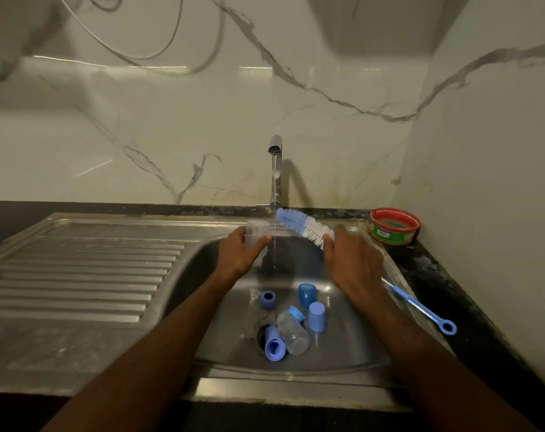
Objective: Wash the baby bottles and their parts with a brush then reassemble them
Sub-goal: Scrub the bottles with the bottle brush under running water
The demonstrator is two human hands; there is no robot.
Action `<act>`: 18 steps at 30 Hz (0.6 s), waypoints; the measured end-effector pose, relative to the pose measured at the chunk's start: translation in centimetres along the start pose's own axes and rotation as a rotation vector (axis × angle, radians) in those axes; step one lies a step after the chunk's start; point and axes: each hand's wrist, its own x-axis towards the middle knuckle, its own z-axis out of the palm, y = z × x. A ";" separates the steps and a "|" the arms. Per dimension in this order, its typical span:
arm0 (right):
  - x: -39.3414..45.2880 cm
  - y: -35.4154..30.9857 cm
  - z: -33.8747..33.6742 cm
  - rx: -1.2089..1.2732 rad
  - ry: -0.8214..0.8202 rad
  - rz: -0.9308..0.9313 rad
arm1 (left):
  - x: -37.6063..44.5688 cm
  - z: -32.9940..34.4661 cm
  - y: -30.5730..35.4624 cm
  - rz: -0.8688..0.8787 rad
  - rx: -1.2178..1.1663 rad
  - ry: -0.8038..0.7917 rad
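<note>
Bottle and brush under running tap
Left hand [238, 251] fingers curl round clear bottle [258, 234]; right hand [352, 260] fingers grip brush [299, 226], bristles just beyond fingertips, beside bottle mouth.

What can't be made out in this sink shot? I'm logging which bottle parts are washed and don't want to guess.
- Clear bottle, head view: the left hand covers its lower part, so whether it holds water is unclear.
- Bottle brush: its handle is hidden inside the right hand.
- Clear teat in the sink: too faint to judge.
- Red tub: label too small to read.
- Soap on any part: not discernible.
</note>
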 end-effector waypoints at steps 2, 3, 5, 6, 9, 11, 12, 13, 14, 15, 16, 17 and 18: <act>-0.2 0.0 -0.7 -0.017 0.072 -0.026 | -0.3 0.7 -0.3 -0.039 -0.015 -0.048; -0.3 -0.2 -1.0 -0.047 0.094 -0.040 | -0.1 1.1 -0.3 -0.029 0.006 -0.080; -0.6 -0.6 -1.2 -0.098 0.110 -0.077 | 0.3 1.6 -0.3 0.035 0.084 -0.105; -0.8 -0.8 -1.2 -0.110 0.107 -0.097 | 0.5 1.7 -0.3 0.066 0.105 -0.100; -1.1 -1.3 -1.1 -0.107 0.063 -0.128 | 0.5 1.9 -0.4 0.130 0.099 -0.128; -0.8 -2.0 -0.8 -0.097 0.029 -0.134 | 0.3 2.0 -0.6 0.193 0.095 -0.171; -0.6 -2.3 -0.6 -0.093 0.018 -0.135 | 0.3 2.3 -0.6 0.223 0.105 -0.182; -0.3 -2.6 -0.4 -0.097 0.014 -0.138 | 0.4 2.6 -0.6 0.244 0.113 -0.183; 0.0 -2.8 -0.2 -0.105 0.014 -0.146 | 0.6 2.8 -0.6 0.247 0.116 -0.175; 0.4 -2.9 -0.1 -0.115 0.012 -0.155 | 0.8 2.8 -0.7 0.234 0.110 -0.155; 0.7 -2.7 0.0 -0.119 0.003 -0.157 | 1.1 2.7 -0.8 0.207 0.099 -0.127; 0.8 -2.3 0.0 -0.113 -0.019 -0.152 | 1.4 2.4 -1.0 0.171 0.088 -0.101; 0.8 -1.8 0.0 -0.101 -0.054 -0.152 | 1.7 2.1 -1.2 0.127 0.076 -0.079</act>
